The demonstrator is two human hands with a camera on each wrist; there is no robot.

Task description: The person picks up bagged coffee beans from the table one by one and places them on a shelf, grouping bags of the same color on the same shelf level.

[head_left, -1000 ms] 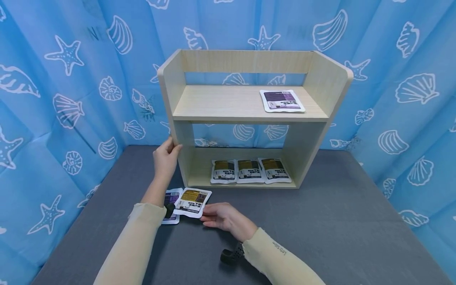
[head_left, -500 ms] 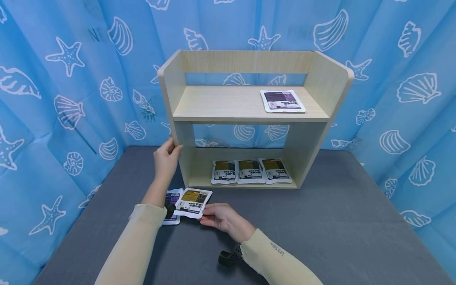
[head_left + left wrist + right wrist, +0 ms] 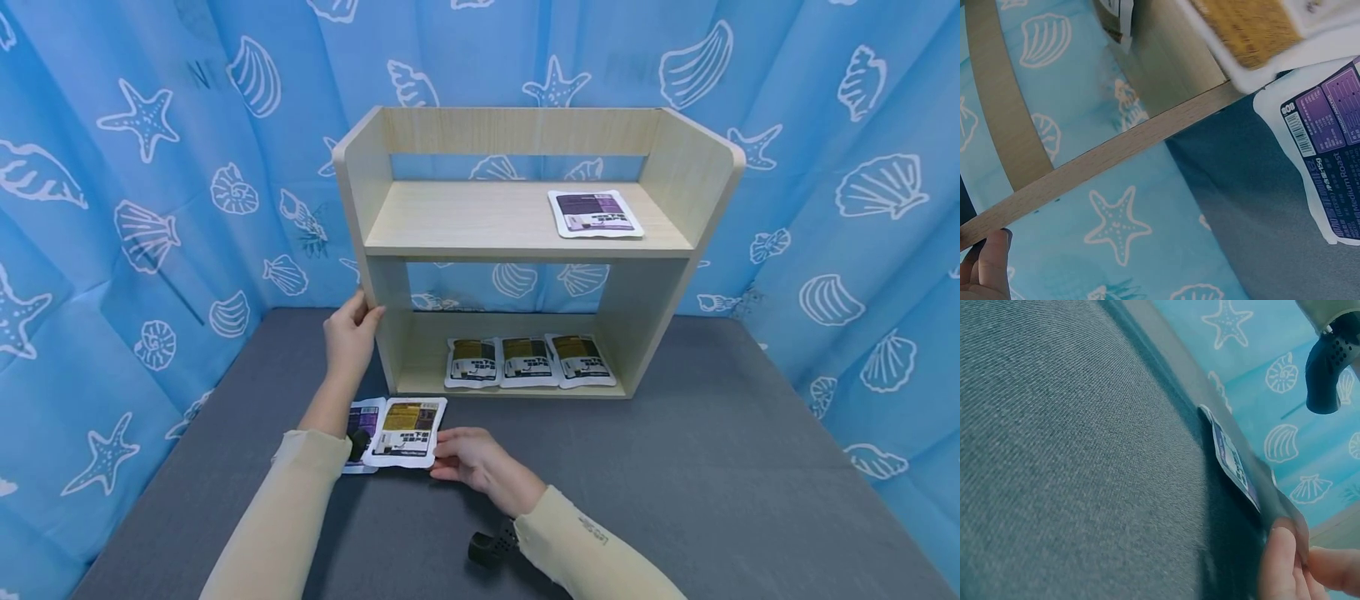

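My right hand [image 3: 483,471] pinches the right edge of a white-rimmed pouch with a brown-yellow label [image 3: 407,429]. In the right wrist view, the thumb [image 3: 1335,570] and fingers press its edge between them. That pouch partly covers a similar pouch with a purple label [image 3: 363,414], which lies on the table and is also partly hidden by my left sleeve. My left hand [image 3: 349,337] holds the left side panel of a small wooden shelf [image 3: 525,250], the thumb at its front edge. The left wrist view shows little of this hand.
Three brown-label pouches [image 3: 527,361] lie side by side on the lower board. One purple-label pouch [image 3: 595,213] lies on the upper board, toward the right. The grey table [image 3: 750,467] meets a blue shell-patterned curtain [image 3: 825,233] behind the shelf.
The brown-label pouch in my right hand has turned straighter and come slightly nearer. My right hand has shifted a little to the right. My left hand stays on the shelf.
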